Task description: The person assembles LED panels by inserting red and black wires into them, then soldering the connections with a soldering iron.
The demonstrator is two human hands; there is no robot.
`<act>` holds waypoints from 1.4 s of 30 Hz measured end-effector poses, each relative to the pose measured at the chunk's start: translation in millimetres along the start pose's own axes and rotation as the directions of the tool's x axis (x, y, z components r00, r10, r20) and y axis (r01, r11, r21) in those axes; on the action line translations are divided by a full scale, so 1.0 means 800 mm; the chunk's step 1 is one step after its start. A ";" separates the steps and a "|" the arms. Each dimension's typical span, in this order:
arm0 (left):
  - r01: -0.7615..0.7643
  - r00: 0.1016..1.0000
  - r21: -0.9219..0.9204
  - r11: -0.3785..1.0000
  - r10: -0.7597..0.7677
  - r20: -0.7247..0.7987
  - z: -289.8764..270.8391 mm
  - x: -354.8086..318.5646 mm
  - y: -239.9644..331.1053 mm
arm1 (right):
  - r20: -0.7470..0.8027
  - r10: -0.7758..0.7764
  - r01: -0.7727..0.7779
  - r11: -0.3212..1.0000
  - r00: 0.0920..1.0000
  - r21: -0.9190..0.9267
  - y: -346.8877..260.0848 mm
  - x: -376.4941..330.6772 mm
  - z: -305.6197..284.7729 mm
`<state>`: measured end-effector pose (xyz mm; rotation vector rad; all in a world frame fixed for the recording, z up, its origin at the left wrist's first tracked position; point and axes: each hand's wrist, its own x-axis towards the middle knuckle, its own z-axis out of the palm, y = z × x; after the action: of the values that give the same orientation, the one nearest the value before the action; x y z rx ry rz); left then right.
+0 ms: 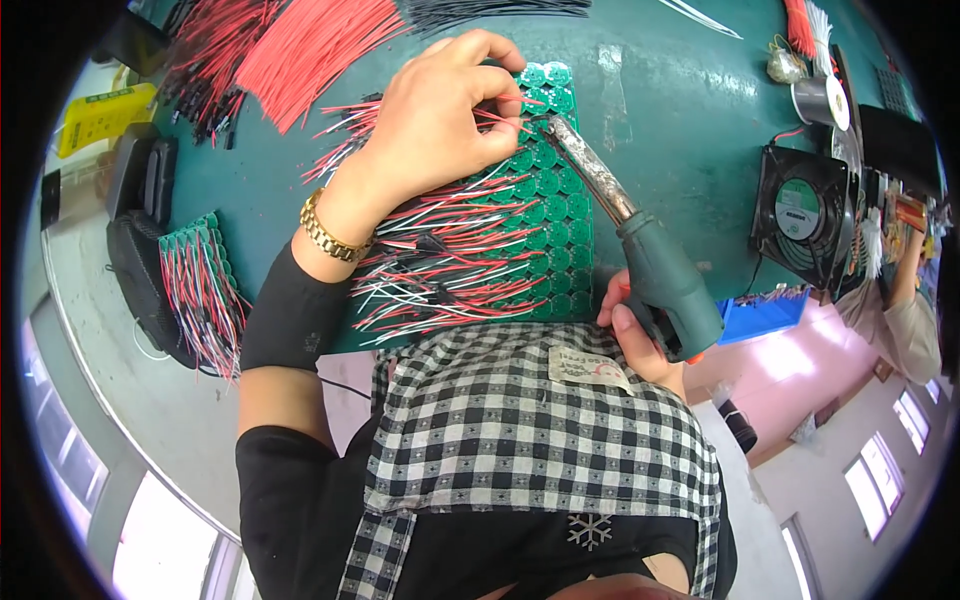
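A panel of small round green circuit boards (557, 205) lies on the green table, with red, white and black wires (450, 250) fanning leftward from its rows. Over its upper part, my left hand (445, 110) is closed, thumb and forefinger pinching a thin red wire (532, 101) at the board. My right hand (640, 340) is wrapped round the dark green handle of a soldering iron (665, 270). The iron's worn metal barrel slants up and left, its tip at the panel close to my left fingertips. Whether the tip touches the board, I cannot tell.
Bundles of red wires (318, 50) and black wires (500, 12) lie at the back. A wired board panel (200, 270) hangs at the left edge. On the right stand a black fan (800, 205) and a solder spool (820, 102); another person's arm (905, 270) shows beyond.
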<state>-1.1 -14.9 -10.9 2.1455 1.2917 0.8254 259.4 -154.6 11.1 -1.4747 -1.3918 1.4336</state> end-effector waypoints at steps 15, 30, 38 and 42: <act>-0.024 1.000 0.054 0.998 0.023 0.017 0.000 0.001 -0.006 | -0.023 -0.017 0.022 0.969 1.000 0.244 -0.008 -0.004 0.007; -0.097 0.994 0.160 0.982 0.087 0.066 -0.002 0.012 -0.008 | -0.092 -0.024 0.072 0.823 0.995 0.563 0.046 -0.022 0.012; -0.127 0.990 0.020 0.992 0.128 -0.059 -0.029 0.010 -0.002 | -0.017 -0.118 0.110 0.863 0.993 0.494 0.064 -0.013 0.008; -0.009 1.000 -0.189 0.982 0.005 -0.021 -0.005 -0.013 0.017 | -0.026 -0.186 0.178 0.880 0.982 0.440 0.062 -0.015 0.012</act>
<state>0.3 -29.7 -1.4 1.9980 1.1663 0.9353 264.0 -179.5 -34.3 -1.0153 -1.0852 1.5179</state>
